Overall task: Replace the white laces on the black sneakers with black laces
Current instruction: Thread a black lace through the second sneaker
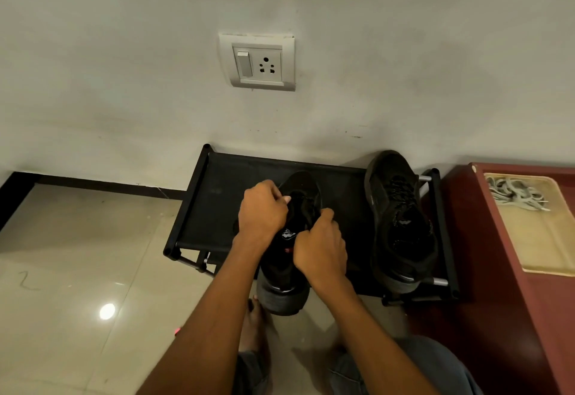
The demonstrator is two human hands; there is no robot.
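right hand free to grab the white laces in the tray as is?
Probably not yet: the right hand is curled on the near sneaker, working it alongside the left hand. The white laces lie uncovered in the tray.

glossy tile floor, matt cloth rack, metal rods

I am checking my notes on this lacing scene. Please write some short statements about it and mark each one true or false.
1. Both hands work on the sneaker in the middle. True: the left hand and the right hand are on it.
2. The other sneaker lies on the floor. False: it sits on the black rack.
3. The white laces lie in a tray. True.
4. The tray is left of the rack. False: it is to the right, on a red-brown cabinet.
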